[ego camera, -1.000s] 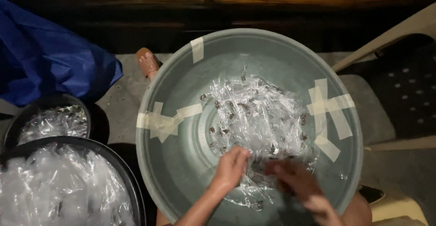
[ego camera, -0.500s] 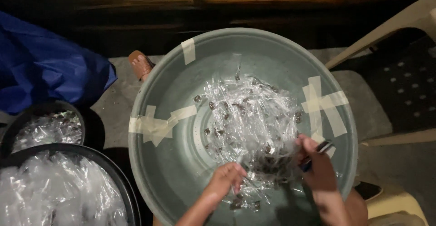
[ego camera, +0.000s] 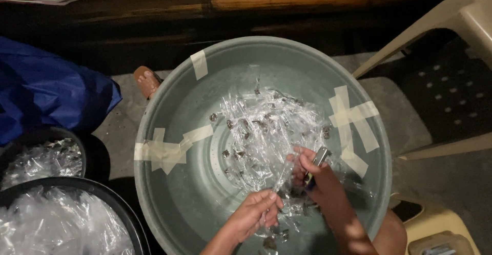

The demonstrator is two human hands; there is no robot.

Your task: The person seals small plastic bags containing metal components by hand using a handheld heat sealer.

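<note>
A large grey-green plastic basin [ego camera: 174, 106], patched with strips of tan tape [ego camera: 169, 150], holds a heap of small clear wrapped pieces [ego camera: 266, 127] with dark contents. My left hand [ego camera: 256, 211] pinches one clear wrapped piece at the near side of the heap. My right hand [ego camera: 315, 175] is closed on a small metal tool with a dark handle [ego camera: 316, 163], its tip raised above the heap, and it also touches the clear wrapping stretched between both hands.
Two black tubs of clear wrapped pieces stand at the left, one small [ego camera: 46, 155] and one larger [ego camera: 66, 224]. A blue bag [ego camera: 46, 91] lies behind them. A sandalled foot [ego camera: 146, 81] rests beyond the basin. A beige plastic chair [ego camera: 441, 24] stands at the right.
My right hand moved left and up from the basin's right side toward the heap's middle. My left hand stayed at the near edge. The view shifted slightly.
</note>
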